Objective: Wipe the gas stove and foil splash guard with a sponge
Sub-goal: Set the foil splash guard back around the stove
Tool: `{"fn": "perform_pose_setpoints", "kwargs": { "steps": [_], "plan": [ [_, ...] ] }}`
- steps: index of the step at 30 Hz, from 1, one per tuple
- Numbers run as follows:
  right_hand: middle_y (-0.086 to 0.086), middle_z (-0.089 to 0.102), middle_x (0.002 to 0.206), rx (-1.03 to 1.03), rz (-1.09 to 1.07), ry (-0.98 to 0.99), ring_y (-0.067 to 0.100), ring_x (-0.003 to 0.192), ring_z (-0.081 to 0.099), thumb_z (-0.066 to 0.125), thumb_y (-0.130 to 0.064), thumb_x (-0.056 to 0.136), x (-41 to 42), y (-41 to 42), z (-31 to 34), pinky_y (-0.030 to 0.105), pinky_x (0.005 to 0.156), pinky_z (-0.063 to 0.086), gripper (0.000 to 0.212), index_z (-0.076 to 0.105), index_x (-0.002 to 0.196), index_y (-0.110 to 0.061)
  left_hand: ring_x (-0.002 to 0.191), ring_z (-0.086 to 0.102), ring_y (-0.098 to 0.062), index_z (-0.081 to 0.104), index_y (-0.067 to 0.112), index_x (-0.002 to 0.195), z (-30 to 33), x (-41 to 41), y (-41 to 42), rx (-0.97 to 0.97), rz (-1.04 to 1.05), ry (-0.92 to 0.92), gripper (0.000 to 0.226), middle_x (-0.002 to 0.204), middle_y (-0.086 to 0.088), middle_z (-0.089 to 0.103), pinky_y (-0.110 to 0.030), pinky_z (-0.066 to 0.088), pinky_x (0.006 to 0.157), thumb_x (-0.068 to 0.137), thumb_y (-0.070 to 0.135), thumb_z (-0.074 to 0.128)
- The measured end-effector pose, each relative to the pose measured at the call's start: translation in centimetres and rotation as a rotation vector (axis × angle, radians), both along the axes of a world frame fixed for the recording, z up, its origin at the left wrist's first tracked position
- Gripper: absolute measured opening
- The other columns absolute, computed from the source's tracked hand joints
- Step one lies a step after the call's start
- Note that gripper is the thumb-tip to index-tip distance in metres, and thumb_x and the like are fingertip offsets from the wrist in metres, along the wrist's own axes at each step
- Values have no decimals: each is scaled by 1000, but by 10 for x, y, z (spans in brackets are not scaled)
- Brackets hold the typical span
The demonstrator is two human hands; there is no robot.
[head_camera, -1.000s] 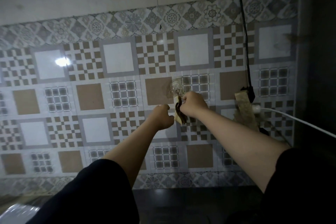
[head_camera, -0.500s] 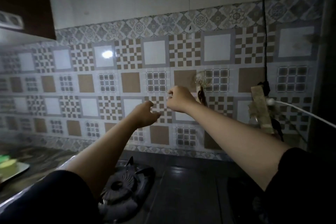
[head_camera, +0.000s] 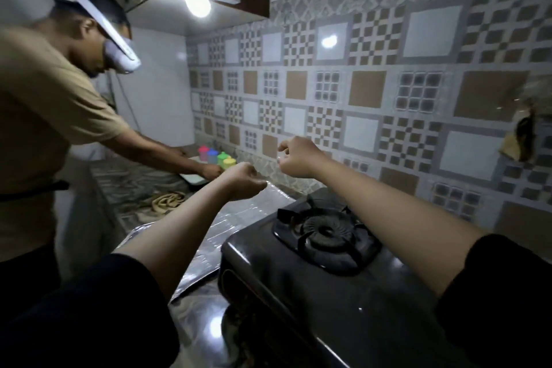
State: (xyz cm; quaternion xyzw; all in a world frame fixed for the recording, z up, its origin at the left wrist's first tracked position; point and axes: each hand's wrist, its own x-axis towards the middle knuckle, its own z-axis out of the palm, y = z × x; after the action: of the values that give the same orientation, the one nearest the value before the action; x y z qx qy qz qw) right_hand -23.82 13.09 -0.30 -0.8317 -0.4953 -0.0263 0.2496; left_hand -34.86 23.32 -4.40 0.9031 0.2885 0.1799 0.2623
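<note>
The gas stove fills the lower centre and lower right of the frame, black, on the bench. The foil splash guard lies flat just left of it, in the centre. A second person stands at the left edge of the frame. Your left hand and right hand are held above the foil, near each other, fingers curled, each grip closed on nothing I can see. No sponge shows.
</note>
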Motion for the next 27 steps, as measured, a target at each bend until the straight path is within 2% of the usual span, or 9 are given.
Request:
{"fn": "perform_pose_setpoints", "kwargs": {
  "steps": [5, 10, 13, 16, 18, 19, 21, 24, 27],
  "plan": [
    [12, 60, 125, -93, 147, -29, 29, 113, 57, 54, -19, 86, -41, 96, -31, 33, 95, 49, 38, 59, 122, -6, 74, 51, -21, 57, 10, 80, -37, -63, 75, -59, 146, 72, 21, 76, -8, 56, -31, 39, 68, 86, 28, 64],
    [12, 62, 123, -207, 253, -62, 28, 112, 59, 55, -18, 83, -61, 185, -66, 29, 94, 49, 42, 60, 124, -10, 72, 44, -21, 44, 15, 61, -72, -102, 150, -121, 232, 152, 33, 65, -4, 46, -30, 31, 62, 80, 29, 67],
    [15, 65, 119, -323, 317, -96, 32, 111, 59, 52, -14, 82, -67, 243, -93, 31, 93, 49, 39, 63, 118, -3, 81, 55, -30, 56, 4, 70, -97, -120, 200, -168, 267, 221, 30, 80, -19, 58, -32, 36, 66, 79, 31, 67],
    [16, 67, 105, -459, 317, -137, 34, 105, 61, 50, -15, 83, -64, 298, -123, 30, 80, 51, 29, 62, 104, 1, 90, 59, -31, 66, -1, 90, -125, -131, 245, -206, 317, 239, 28, 87, -17, 57, -29, 36, 67, 86, 26, 65],
    [16, 64, 114, -526, 313, -152, 33, 109, 59, 52, -18, 85, -58, 331, -146, 31, 85, 50, 34, 60, 113, -1, 94, 60, -40, 62, -4, 79, -147, -134, 275, -229, 345, 263, 31, 86, -29, 58, -33, 36, 60, 89, 26, 62],
    [17, 62, 118, -561, 309, -155, 33, 110, 59, 53, -18, 85, -55, 342, -155, 31, 86, 49, 37, 58, 117, -1, 85, 56, -41, 54, 4, 67, -157, -134, 287, -240, 359, 270, 34, 79, -26, 57, -33, 34, 57, 89, 28, 62],
    [16, 61, 121, -640, 293, -157, 32, 111, 59, 53, -18, 86, -50, 364, -176, 32, 89, 50, 40, 55, 123, -3, 75, 49, -26, 43, 15, 61, -180, -135, 310, -284, 374, 279, 38, 63, -6, 47, -30, 30, 56, 90, 32, 62],
    [13, 59, 128, -726, 268, -173, 32, 114, 58, 56, -18, 83, -37, 384, -202, 35, 95, 50, 48, 52, 129, -5, 93, 55, -25, 61, 10, 90, -200, -133, 325, -351, 352, 285, 19, 83, -9, 60, -28, 40, 70, 89, 29, 62],
    [12, 60, 125, -804, 266, -219, 30, 113, 59, 59, -21, 79, -24, 399, -226, 39, 95, 51, 47, 56, 123, -7, 118, 48, -31, 51, 5, 122, -221, -129, 335, -341, 373, 297, 49, 122, -20, 52, -28, 39, 92, 86, 34, 66]
  ]
}}
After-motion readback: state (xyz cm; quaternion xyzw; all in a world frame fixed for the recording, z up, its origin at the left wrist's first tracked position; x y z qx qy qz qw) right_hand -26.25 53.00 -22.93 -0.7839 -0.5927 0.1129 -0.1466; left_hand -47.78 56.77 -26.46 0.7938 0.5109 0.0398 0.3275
